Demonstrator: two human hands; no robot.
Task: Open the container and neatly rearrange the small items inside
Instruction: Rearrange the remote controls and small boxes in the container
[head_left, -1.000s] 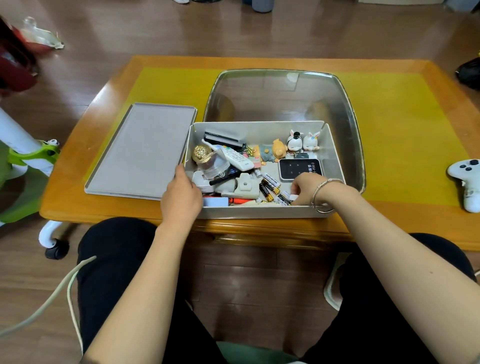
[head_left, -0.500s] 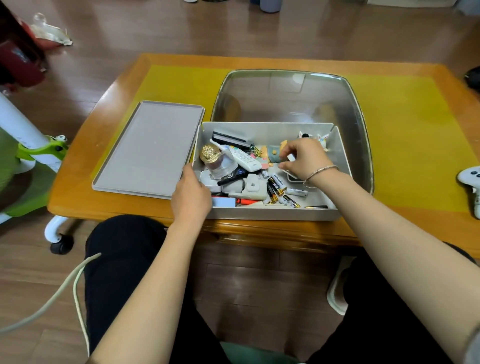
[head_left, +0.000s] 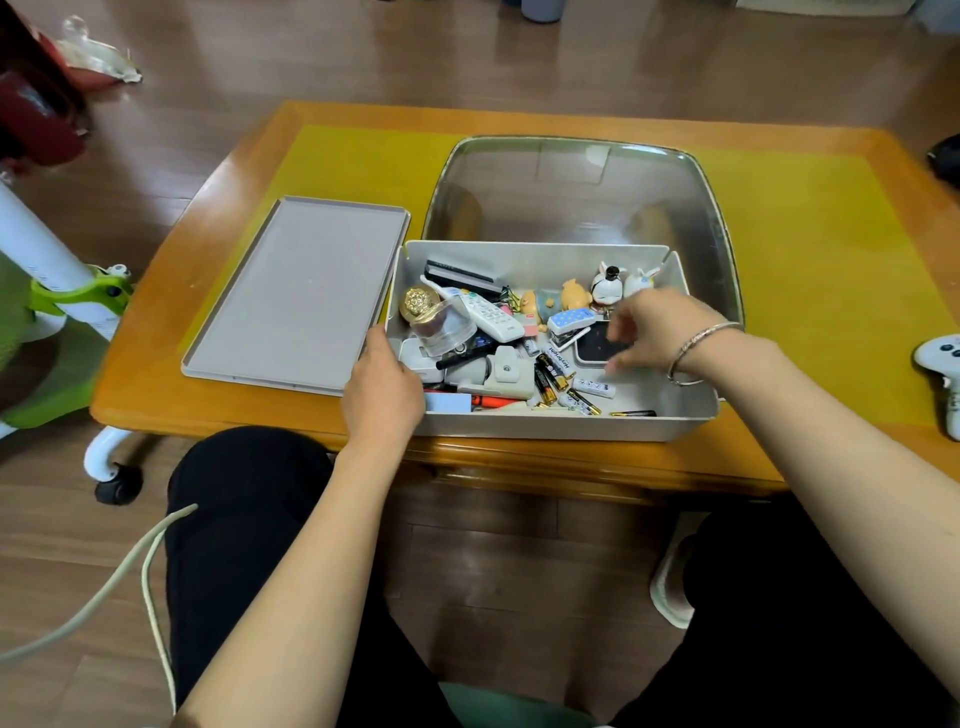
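Note:
The grey container (head_left: 545, 262) stands open at the table's near edge, its lid (head_left: 301, 291) lying flat to its left. Inside are a white remote (head_left: 488, 314), a glass bottle with a gold cap (head_left: 441, 322), loose batteries (head_left: 550, 371), small figurines (head_left: 608, 286), a blue dotted stapler (head_left: 571, 319) and a black device (head_left: 595, 348). My left hand (head_left: 382, 389) holds the container's front left corner, thumb on the rim. My right hand (head_left: 660, 332) hovers over the black device, fingers loosely bent and blurred, holding nothing that I can see.
A large shiny metal tray (head_left: 571, 192) sits just behind the container on the yellow mat (head_left: 805, 249). A white game controller (head_left: 940, 364) lies at the table's right edge. A green and white wheeled chair (head_left: 78, 296) stands to the left.
My right hand went from the container's front right up to the figurines, then drew back right. The blue dotted stapler now lies beside the figurines. My left hand stayed on the corner.

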